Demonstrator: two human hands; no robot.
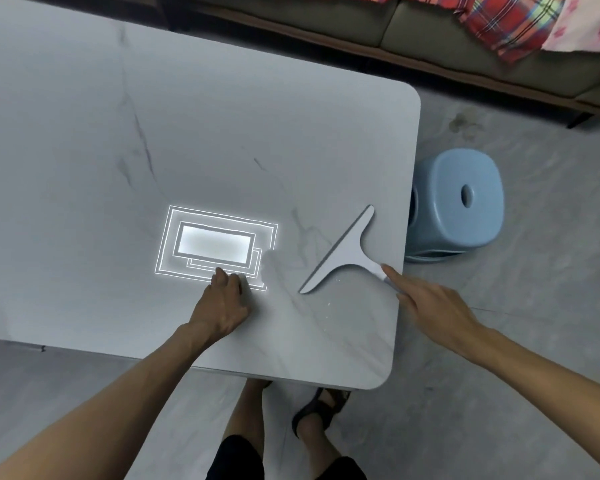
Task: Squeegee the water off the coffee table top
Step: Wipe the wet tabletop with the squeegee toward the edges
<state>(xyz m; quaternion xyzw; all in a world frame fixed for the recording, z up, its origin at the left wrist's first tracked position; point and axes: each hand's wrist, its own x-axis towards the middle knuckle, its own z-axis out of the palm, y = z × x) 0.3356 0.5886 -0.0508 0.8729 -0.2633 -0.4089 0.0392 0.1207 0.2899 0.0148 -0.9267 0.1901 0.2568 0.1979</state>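
- The grey squeegee (345, 251) lies flat on the marble-patterned coffee table top (222, 133), near its right edge, blade running diagonally.
- The right hand (437, 306) grips the squeegee's handle end, index finger stretched along it.
- The left hand (224, 303) rests on the table, fingers curled, holding nothing, beside a bright ceiling-light reflection (215, 244).
- A blue plastic stool (454, 206) stands on the floor just beside the table.

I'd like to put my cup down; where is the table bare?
The table is bare across its far and left parts, beyond the ceiling-light glare. The near right corner is crowded: left hand, squeegee, right hand.
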